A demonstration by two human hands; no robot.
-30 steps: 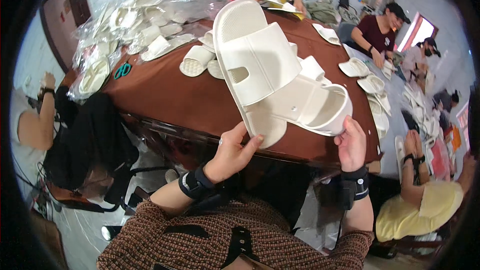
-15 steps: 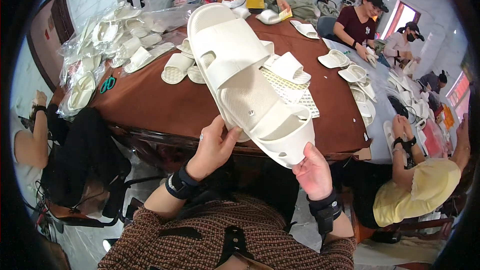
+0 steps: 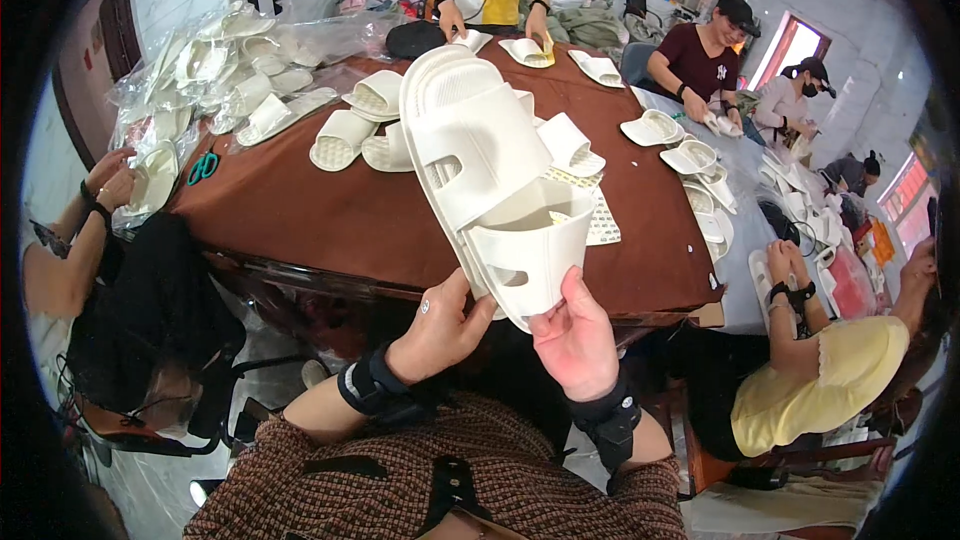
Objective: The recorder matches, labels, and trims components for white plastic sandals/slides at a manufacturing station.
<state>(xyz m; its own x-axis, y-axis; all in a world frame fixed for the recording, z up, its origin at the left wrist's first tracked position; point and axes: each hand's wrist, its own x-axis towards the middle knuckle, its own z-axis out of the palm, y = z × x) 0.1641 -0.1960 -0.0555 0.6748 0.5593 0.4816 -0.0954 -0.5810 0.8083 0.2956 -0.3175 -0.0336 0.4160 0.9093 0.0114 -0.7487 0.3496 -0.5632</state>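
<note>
A pair of white slide slippers [image 3: 478,145] is raised above the near edge of the brown-covered table, one overlapping the other, with its far end tilted up and to the left. My left hand [image 3: 438,330] pinches their lower left edge between thumb and fingers. At the near end, my right hand [image 3: 578,345] grips around the wide strap [image 3: 545,255] of the lower slipper, thumb on the outside; some of its fingers are hidden. Behind the pair lies a printed sticker sheet [image 3: 604,222], partly covered by a loose slipper [image 3: 570,145].
On the brown table [image 3: 290,225] are more white slippers [image 3: 342,138], teal scissors [image 3: 202,169] and a heap of plastic-bagged slippers [image 3: 225,60] at left. Co-workers sit or stand around. A grey table [image 3: 745,270] with slippers adjoins at right.
The slippers have turned in my hands, so the lower one's strap now faces me and its insole is hidden. Both hands have moved slightly, the right one leftward, closer to the left.
</note>
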